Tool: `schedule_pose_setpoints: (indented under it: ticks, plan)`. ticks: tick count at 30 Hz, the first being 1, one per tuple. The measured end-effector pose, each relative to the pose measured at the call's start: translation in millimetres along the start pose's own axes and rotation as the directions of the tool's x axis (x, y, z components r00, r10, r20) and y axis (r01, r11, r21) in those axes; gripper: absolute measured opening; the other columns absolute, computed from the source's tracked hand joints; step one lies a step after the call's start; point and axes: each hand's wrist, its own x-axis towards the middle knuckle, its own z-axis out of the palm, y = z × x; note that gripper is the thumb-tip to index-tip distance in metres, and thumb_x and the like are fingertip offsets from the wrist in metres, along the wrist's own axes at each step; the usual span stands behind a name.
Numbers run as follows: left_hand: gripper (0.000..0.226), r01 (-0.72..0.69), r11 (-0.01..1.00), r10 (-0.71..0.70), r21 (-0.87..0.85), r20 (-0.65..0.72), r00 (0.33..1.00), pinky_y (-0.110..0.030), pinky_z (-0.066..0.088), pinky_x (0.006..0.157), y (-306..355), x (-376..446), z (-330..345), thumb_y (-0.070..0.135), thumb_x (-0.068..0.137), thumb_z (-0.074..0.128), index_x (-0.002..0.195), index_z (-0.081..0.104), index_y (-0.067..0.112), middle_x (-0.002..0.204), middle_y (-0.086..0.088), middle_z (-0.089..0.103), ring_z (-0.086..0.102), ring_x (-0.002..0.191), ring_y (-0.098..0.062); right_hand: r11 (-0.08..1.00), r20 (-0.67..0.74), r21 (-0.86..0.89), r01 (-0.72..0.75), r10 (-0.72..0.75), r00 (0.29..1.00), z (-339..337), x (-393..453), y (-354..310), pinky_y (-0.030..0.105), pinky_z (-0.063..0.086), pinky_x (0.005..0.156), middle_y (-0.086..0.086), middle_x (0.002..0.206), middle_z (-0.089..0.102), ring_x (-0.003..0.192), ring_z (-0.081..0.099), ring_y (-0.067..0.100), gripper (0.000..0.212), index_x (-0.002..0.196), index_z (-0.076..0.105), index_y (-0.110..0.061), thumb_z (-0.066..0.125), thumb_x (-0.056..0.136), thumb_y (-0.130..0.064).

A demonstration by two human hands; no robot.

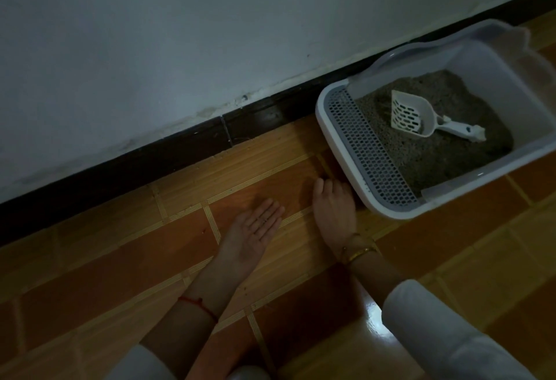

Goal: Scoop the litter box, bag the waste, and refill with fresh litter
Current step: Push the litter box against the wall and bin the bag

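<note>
Head view, the only one I have, and it's dim. The white plastic litter box with the grey perforated step [370, 151] sits on the orange-brown tiled floor [120, 259], against the dark skirting board [180, 145], up and to the right of both hands.

My right hand [332, 206] is nearer: palm down on the floor, fingers loosely curled, just beside the box's near-left corner, grasping nothing. My left hand [255, 229] lies flat and released, palm up, well apart from the box, with a few dark specks on the palm; can't tell what they are.

Inside the box: grey granular litter [451, 157], uneven, piled higher toward the back. On top of it lies the white slotted plastic scoop [412, 116], bowl toward the step, handle running right and slightly toward me.

My read: scooping not started. Right hand should go over the step and take the handle from the far side. No waste bag or fresh litter in view.
</note>
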Motion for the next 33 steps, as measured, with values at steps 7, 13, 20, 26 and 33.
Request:
schedule_pose_setpoints:
  ticks: [7,13,20,26,33]
  plan:
    - [0.026,0.031,0.994,-0.023,0.103,-0.08,0.997,-0.026,0.057,0.06,-14.1,-0.2,8.2,0.022,0.099,0.042,0.092,0.061,0.006,0.075,-0.006,0.067,0.062,0.076,-0.016,0.934,-0.187,0.328,0.139,-0.08,0.979,-38.1,-34.8,-51.8,0.033,0.044,0.064,0.001,0.071,0.052,0.064,0.049,0.019,0.014,0.083,0.052,-0.015,0.045,0.094,-0.01]
    - [0.034,0.059,0.995,-0.059,0.082,-0.002,0.998,-0.033,0.048,0.095,-24.0,-2.1,6.6,0.015,0.1,0.036,0.118,0.059,-0.004,0.119,-0.02,0.066,0.062,0.112,-0.026,0.904,-0.045,0.416,-0.101,0.132,0.99,-21.0,-51.9,-3.4,0.029,0.043,0.06,0.001,0.075,0.054,0.064,0.046,0.015,0.025,0.086,0.051,-0.016,0.033,0.099,-0.029]
    - [0.034,0.14,0.979,-0.148,0.149,0.047,0.988,-0.036,0.044,0.102,-48.0,-8.3,18.0,0.014,0.098,0.045,0.122,0.056,-0.007,0.121,-0.02,0.065,0.061,0.116,-0.028,0.902,0.047,0.224,-0.37,0.369,0.928,10.5,-95.1,59.9,0.036,0.041,0.056,0.01,0.07,0.055,0.059,0.05,0.024,0.039,0.081,0.054,-0.009,0.034,0.097,-0.039]
    - [0.034,0.191,0.965,-0.205,0.182,0.061,0.977,-0.036,0.044,0.102,-59.2,-9.3,27.3,0.016,0.099,0.042,0.121,0.057,-0.006,0.122,-0.02,0.064,0.06,0.116,-0.028,0.975,0.05,0.023,-0.221,0.22,0.974,19.4,-88.2,59.3,0.038,0.044,0.058,0.015,0.072,0.06,0.06,0.054,0.028,0.008,0.09,0.062,-0.002,0.06,0.082,-0.004]
    - [0.033,0.186,0.944,-0.197,0.272,0.014,0.98,-0.032,0.047,0.092,-76.7,-5.5,29.3,0.02,0.101,0.038,0.121,0.057,0.002,0.117,-0.013,0.065,0.061,0.108,-0.023,0.961,-0.009,0.262,-0.087,0.093,0.996,-16.1,-101.4,39.4,0.031,0.044,0.059,0.007,0.073,0.054,0.061,0.047,0.019,0.011,0.084,0.054,-0.011,0.064,0.083,-0.006]
